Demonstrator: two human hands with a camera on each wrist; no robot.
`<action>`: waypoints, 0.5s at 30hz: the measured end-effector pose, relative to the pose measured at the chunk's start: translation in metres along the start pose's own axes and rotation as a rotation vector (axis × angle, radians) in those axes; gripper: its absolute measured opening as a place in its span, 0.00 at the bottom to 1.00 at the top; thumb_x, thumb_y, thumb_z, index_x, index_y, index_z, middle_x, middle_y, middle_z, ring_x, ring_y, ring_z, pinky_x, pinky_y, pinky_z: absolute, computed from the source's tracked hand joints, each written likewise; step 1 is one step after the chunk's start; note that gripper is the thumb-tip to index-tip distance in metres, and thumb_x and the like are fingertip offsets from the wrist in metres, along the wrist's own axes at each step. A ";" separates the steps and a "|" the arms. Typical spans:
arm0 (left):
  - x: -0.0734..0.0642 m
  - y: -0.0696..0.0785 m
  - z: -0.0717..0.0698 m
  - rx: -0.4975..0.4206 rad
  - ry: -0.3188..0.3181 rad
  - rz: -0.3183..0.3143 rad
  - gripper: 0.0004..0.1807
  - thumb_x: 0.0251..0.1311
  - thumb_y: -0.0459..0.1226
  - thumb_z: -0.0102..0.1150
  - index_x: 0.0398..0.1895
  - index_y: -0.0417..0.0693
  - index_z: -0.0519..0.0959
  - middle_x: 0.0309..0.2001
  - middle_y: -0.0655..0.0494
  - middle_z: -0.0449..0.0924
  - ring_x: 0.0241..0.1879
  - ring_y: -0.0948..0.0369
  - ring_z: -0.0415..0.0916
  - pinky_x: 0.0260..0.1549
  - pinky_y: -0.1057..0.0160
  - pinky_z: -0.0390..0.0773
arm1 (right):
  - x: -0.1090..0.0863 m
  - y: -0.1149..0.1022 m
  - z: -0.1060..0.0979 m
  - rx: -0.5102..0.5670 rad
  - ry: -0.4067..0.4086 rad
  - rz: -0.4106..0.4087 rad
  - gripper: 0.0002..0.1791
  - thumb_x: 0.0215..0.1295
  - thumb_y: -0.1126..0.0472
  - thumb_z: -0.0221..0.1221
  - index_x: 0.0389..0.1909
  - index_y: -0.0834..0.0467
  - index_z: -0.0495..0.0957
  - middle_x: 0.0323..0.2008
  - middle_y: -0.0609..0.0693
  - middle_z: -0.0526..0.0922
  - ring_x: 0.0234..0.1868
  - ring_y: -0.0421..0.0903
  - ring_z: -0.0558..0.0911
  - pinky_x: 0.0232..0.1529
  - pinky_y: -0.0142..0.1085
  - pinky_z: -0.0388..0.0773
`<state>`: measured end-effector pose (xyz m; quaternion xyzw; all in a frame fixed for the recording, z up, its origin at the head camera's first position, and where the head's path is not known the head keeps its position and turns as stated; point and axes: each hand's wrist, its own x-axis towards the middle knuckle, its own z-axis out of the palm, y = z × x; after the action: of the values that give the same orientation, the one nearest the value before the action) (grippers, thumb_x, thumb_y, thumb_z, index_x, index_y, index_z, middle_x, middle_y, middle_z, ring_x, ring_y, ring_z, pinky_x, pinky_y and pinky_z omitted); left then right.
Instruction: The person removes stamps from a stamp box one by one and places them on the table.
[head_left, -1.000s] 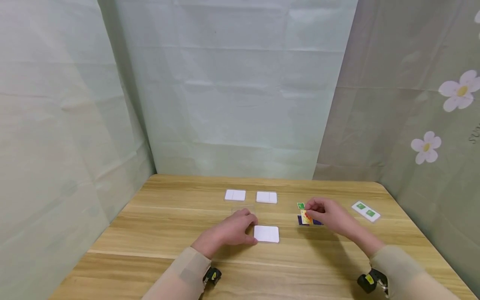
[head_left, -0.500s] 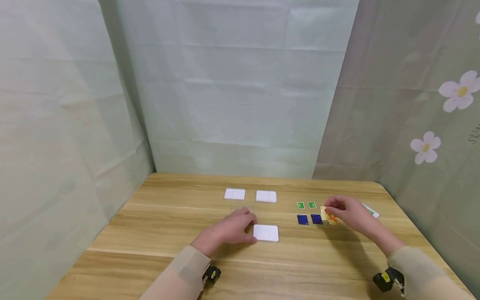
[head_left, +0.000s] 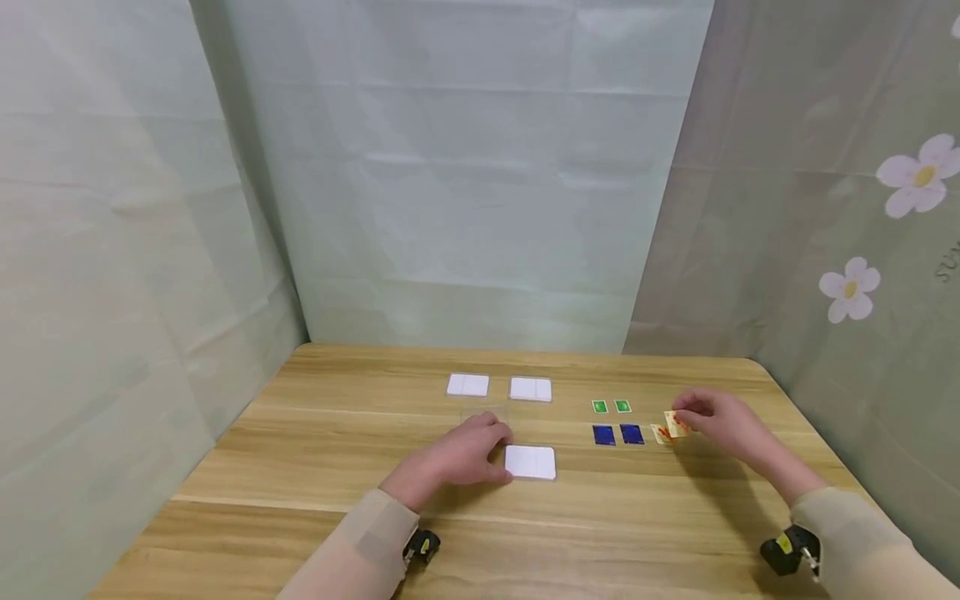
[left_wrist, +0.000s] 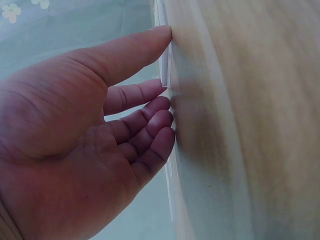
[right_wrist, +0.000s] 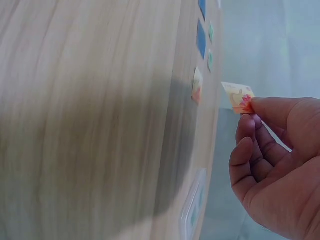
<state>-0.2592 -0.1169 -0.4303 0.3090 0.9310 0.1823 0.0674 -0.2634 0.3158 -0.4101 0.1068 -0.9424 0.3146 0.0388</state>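
In the head view, my right hand [head_left: 720, 421] pinches a small yellow card with a red picture [head_left: 676, 423] between thumb and fingertips. The right wrist view shows this card [right_wrist: 238, 97] raised off the table. A second yellow card [head_left: 661, 434] lies flat just left of it. My left hand [head_left: 461, 454] rests on the table, thumb and index finger at the left corners of a white card in a clear case [head_left: 531, 462]. In the left wrist view, the case's edge [left_wrist: 166, 67] sits between thumb and index fingertips; the other fingers are curled loosely.
Two dark blue cards [head_left: 632, 434] lie beside the yellow ones, with two small green cards [head_left: 622, 406] behind. Two more white cased cards [head_left: 530, 388] lie farther back. A clear case with green in it [right_wrist: 193, 205] lies below the right hand in the right wrist view.
My right hand has moved right from over the blue cards, carrying a yellow card. Both blue and both green cards now show, and another yellow card lies on the table. The left hand stays put.
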 end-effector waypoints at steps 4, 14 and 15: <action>0.000 0.002 -0.002 -0.004 -0.002 0.004 0.26 0.64 0.43 0.82 0.60 0.43 0.84 0.54 0.52 0.78 0.52 0.57 0.74 0.57 0.54 0.79 | -0.001 0.008 -0.004 -0.001 0.008 0.001 0.08 0.80 0.64 0.65 0.51 0.65 0.85 0.43 0.53 0.89 0.44 0.50 0.85 0.42 0.43 0.82; 0.000 0.001 -0.001 -0.005 -0.007 -0.010 0.27 0.65 0.45 0.81 0.61 0.43 0.84 0.55 0.53 0.78 0.52 0.58 0.74 0.58 0.55 0.79 | -0.004 0.028 -0.006 -0.021 0.026 -0.002 0.08 0.79 0.64 0.66 0.50 0.66 0.86 0.44 0.56 0.90 0.43 0.49 0.83 0.42 0.42 0.81; 0.000 0.001 -0.001 -0.006 -0.007 -0.012 0.27 0.65 0.45 0.81 0.61 0.43 0.84 0.55 0.54 0.78 0.52 0.58 0.74 0.58 0.55 0.79 | -0.004 0.030 -0.006 -0.023 0.027 0.000 0.08 0.79 0.64 0.66 0.50 0.66 0.86 0.44 0.56 0.89 0.43 0.49 0.83 0.42 0.41 0.80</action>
<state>-0.2588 -0.1170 -0.4289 0.3040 0.9320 0.1835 0.0728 -0.2664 0.3433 -0.4230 0.1020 -0.9453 0.3054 0.0528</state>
